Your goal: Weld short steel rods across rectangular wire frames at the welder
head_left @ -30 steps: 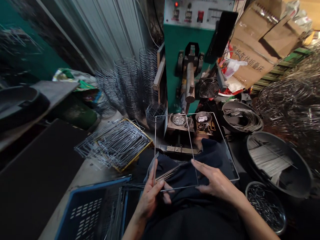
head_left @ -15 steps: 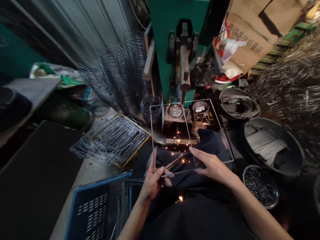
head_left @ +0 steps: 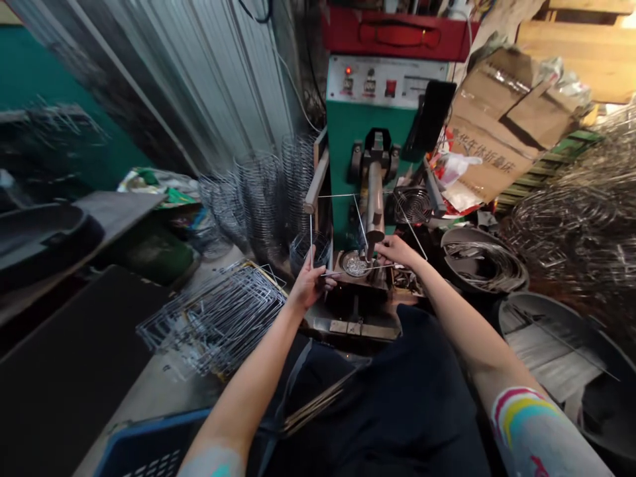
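Both my arms reach forward to the green welding machine. My left hand grips the near left part of a thin rectangular wire frame, tilted up against the machine. My right hand pinches the frame's near bar right under the machine's metal press arm. A small round dish of tiny metal bits lies just below the frame, between my hands. A bundle of straight wire rods rests on my dark lap.
A stack of finished wire frames lies on a yellow tray at left, beside a blue crate. Coiled wire rings stand behind. Dark basins with wire pieces and wire loops sit at right, under cardboard.
Both hands carried the wire frame from over my lap forward and up to the machine's press arm. The sparks seen half a second ago are gone. My head lifted.
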Tool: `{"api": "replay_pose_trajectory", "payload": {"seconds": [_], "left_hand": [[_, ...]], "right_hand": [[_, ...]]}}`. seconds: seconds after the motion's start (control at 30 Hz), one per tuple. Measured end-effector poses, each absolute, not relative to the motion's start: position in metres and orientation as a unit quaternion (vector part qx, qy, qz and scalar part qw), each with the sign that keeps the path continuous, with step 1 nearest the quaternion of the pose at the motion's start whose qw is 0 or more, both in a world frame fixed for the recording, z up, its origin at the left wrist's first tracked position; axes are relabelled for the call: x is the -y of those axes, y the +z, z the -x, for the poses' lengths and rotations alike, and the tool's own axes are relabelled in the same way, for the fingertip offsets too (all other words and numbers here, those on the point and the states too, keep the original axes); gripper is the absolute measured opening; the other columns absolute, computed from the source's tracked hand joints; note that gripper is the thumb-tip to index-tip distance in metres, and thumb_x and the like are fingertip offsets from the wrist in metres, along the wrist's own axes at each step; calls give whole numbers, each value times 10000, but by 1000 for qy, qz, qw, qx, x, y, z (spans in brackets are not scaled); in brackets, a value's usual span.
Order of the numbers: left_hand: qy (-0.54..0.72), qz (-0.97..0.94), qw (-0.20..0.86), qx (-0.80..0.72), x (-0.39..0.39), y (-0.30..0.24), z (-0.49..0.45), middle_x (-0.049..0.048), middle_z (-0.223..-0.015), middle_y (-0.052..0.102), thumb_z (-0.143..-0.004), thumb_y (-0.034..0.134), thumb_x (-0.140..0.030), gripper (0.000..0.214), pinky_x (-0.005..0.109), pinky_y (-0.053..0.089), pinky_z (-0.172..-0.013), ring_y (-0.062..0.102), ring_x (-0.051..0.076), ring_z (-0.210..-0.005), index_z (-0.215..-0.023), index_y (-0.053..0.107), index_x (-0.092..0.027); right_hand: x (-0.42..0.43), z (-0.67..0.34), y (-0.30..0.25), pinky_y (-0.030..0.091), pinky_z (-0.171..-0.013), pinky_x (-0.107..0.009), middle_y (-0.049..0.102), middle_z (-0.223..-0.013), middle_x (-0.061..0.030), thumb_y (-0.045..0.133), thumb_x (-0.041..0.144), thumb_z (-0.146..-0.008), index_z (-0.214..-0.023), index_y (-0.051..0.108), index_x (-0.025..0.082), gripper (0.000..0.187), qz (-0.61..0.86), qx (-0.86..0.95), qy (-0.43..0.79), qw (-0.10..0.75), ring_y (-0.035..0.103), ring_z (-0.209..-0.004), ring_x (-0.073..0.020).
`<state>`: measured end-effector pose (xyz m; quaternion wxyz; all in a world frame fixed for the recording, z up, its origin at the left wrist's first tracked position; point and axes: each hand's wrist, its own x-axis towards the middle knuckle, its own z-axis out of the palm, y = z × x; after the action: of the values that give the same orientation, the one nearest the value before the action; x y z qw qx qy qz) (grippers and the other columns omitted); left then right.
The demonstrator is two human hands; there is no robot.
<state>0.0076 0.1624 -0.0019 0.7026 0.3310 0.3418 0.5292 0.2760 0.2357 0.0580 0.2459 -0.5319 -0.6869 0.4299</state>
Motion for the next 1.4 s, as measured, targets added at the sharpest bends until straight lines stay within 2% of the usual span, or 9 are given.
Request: {"api": "replay_pose_trajectory", "payload": {"seconds": [0.2, 0.43, 0.67, 0.87, 1.07, 1.2, 1.27, 1.33, 1.4], "left_hand": [[540, -323, 693, -352, -175, 5, -7, 81, -748, 746, -871, 579, -148, 958, 202, 468, -478, 676, 166, -535, -1553, -74, -308], [546, -316, 692, -351, -175, 0, -4, 90, -756, 747, -879, 559, -140, 921, 201, 474, -492, 688, 171, -566, -1556, -39, -317], [547, -311, 699, -341, -180, -2, 0, 66, -722, 737, -879, 550, -106, 939, 195, 483, -492, 693, 170, -568, -1551, -76, -303], [544, -306, 702, -344, -181, 1, 3, 76, -750, 746, -875, 574, -112, 944, 200, 496, -488, 698, 171, -571, -1557, -53, -295], [542, -309, 701, -345, -184, -4, 5, 51, -743, 736, -858, 613, -135, 971, 211, 499, -482, 698, 177, -565, -1556, -33, -331], [535, -321, 699, -350, -184, -9, 6, 58, -745, 737, -872, 605, -152, 959, 201, 492, -486, 696, 168, -562, -1557, -46, -312], [534, -325, 698, -349, -186, -10, 7, 58, -743, 736, -879, 607, -163, 950, 196, 489, -486, 695, 164, -562, -1557, -41, -313], [534, -327, 698, -347, -188, -10, 7, 62, -756, 738, -881, 610, -171, 945, 196, 491, -487, 699, 166, -571, -1558, -33, -318], [533, -322, 701, -348, -188, -9, 6, 65, -776, 739, -876, 614, -167, 957, 197, 493, -488, 701, 166, -578, -1556, -40, -325]], "right_hand": [[-266, -258, 50, 454, -385, -156, 575, -482, 31, 700, 283, -777, -617, 531, 156, 265, 522, 682, 468, 208, 573, -409, -98], [-261, -254, 54, 484, -383, -207, 618, -489, 5, 675, 257, -783, -656, 540, 169, 205, 533, 661, 491, 194, 629, -425, -167], [-260, -251, 59, 474, -398, -201, 587, -437, 26, 637, 248, -789, -684, 529, 174, 168, 506, 692, 471, 208, 609, -408, -155], [-257, -251, 59, 459, -417, -192, 592, -444, 16, 616, 286, -819, -622, 543, 171, 239, 497, 693, 478, 209, 591, -412, -134], [-263, -251, 57, 439, -456, -213, 570, -454, 16, 597, 192, -796, -620, 557, 165, 183, 532, 715, 404, 206, 560, -434, -138], [-262, -270, 60, 457, -620, -220, 644, -622, -8, 568, 247, -845, -750, 622, 153, 144, 552, 754, 241, 263, 605, -616, -145], [-257, -290, 62, 455, -768, -249, 688, -840, -64, 547, 321, -882, -862, 639, 149, 196, 580, 734, 166, 310, 616, -827, -178], [-249, -313, 62, 423, -890, -291, 661, -1052, -130, 527, 363, -899, -991, 627, 143, 259, 619, 696, 126, 341, 572, -1028, -223], [-240, -333, 58, 428, -884, -319, 647, -1072, -158, 528, 353, -888, -1026, 620, 143, 268, 650, 666, 117, 347, 571, -1052, -247]]}}
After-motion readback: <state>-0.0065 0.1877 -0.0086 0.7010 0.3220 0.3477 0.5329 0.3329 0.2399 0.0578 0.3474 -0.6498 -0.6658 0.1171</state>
